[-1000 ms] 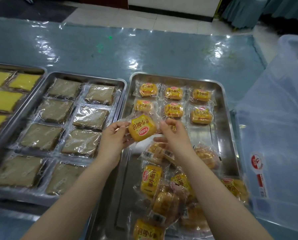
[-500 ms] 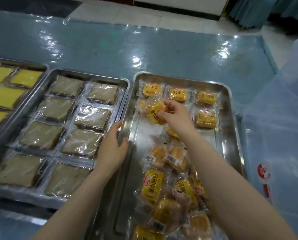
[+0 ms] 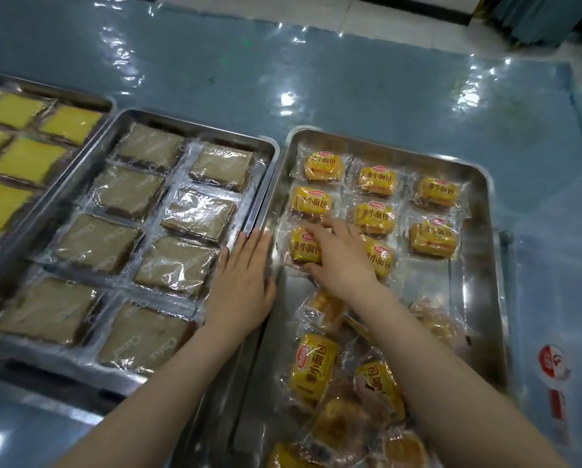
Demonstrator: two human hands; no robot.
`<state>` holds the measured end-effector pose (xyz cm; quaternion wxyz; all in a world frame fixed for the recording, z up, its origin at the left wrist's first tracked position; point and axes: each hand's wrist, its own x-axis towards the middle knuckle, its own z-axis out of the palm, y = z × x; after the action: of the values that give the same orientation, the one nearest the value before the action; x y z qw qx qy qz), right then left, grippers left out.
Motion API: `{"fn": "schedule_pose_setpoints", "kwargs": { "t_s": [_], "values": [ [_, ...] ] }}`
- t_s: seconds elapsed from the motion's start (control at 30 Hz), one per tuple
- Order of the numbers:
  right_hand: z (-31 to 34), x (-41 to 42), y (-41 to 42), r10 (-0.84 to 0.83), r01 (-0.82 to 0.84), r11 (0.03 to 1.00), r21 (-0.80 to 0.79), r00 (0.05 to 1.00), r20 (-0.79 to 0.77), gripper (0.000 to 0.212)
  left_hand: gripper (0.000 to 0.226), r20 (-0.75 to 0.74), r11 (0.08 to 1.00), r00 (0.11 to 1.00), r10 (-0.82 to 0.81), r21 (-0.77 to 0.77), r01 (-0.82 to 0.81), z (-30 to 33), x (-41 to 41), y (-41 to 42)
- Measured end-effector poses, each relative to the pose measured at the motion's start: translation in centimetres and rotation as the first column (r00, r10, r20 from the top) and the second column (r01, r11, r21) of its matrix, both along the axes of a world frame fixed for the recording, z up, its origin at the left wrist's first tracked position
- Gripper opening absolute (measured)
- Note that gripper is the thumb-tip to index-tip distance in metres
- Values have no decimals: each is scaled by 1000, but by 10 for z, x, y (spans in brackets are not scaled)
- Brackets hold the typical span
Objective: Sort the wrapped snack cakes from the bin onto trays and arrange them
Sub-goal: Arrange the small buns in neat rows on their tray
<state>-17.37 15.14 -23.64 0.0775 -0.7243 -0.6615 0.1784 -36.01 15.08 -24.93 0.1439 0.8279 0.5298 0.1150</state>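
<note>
My right hand point(image 3: 340, 255) lies over a yellow wrapped snack cake point(image 3: 302, 248) in the third row, left column of the right steel tray point(image 3: 482, 251), fingers around its edges. Neat rows of the same yellow cakes point(image 3: 374, 180) fill the tray's far end. A loose pile of yellow cakes point(image 3: 316, 369) lies at the tray's near end under my right forearm. My left hand point(image 3: 245, 282) rests flat with fingers together on the rim where the right tray meets the middle tray point(image 3: 195, 130).
The middle tray holds several brown wrapped cakes point(image 3: 198, 214) in two columns. A left tray point(image 3: 80, 96) holds flat yellow wrapped cakes point(image 3: 29, 160). A clear plastic bin point(image 3: 560, 298) stands at the right edge. All sit on a blue plastic-covered table point(image 3: 316, 79).
My right hand carried the yellow cake from mid-air between both hands down into the tray's third row. My left hand let go and settled flat on the tray rim.
</note>
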Motion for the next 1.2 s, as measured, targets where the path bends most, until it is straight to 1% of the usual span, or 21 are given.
{"fn": "schedule_pose_setpoints", "kwargs": {
  "t_s": [0.13,0.2,0.33,0.4,0.5,0.6,0.67,0.73,0.8,0.83,0.87,0.9,0.93,0.97,1.03,1.07,1.13,1.2],
  "values": [
    [-3,-6,-2,1,0,999,36,1000,-13,72,63,9,1000,1000,-6,5,6,2,1,-1],
    [0,-6,-6,-37,38,996,76,999,-24,71,62,18,1000,1000,-6,8,6,2,1,-2],
    [8,4,-30,-126,141,985,102,983,-136,55,57,107,999,994,-24,27,21,5,-1,-4],
    [14,16,-51,-195,209,976,70,967,-162,47,51,155,998,987,-49,43,43,7,-3,-7],
    [23,35,-89,-319,322,946,-15,928,-192,43,46,196,998,979,-52,41,45,10,-4,-16],
    [25,40,-118,-358,345,933,-98,912,-198,38,43,313,997,949,-31,-57,51,16,3,-33],
    [20,37,-132,-343,323,938,-126,915,-214,43,40,388,989,921,-40,-118,93,20,11,-44],
    [15,33,-142,-329,293,938,-187,920,-212,65,39,418,973,904,-87,-157,167,24,19,-53],
    [10,29,-150,-261,228,940,-255,959,-105,89,42,419,941,896,-149,-219,259,25,26,-60],
    [8,27,-154,-227,209,945,-253,973,-44,93,44,396,921,901,-178,-255,294,23,29,-62],
    [6,25,-156,-219,213,952,-220,976,-4,92,47,352,904,914,-200,-293,310,21,31,-65],
    [5,25,-157,-233,231,959,-166,972,5,85,49,298,890,931,-212,-334,309,18,31,-67],
    [5,25,-157,-264,259,959,-117,964,-32,76,49,250,880,944,-215,-371,298,15,31,-68],
    [7,25,-157,-308,299,950,-94,944,-114,67,48,220,874,953,-210,-394,284,13,30,-69],
    [11,24,-158,-408,392,913,-113,863,-298,54,38,203,887,960,-192,-384,258,12,27,-70],
    [13,24,-159,-453,440,890,-122,817,-358,50,30,201,902,962,-186,-354,249,13,25,-70],
    [15,22,-162,-514,524,845,-108,737,-438,41,18,200,923,964,-172,-310,229,16,22,-69],
    [18,20,-163,-531,576,813,-82,678,-509,29,19,192,919,970,-147,-335,206,19,18,-69]
  ]
}}
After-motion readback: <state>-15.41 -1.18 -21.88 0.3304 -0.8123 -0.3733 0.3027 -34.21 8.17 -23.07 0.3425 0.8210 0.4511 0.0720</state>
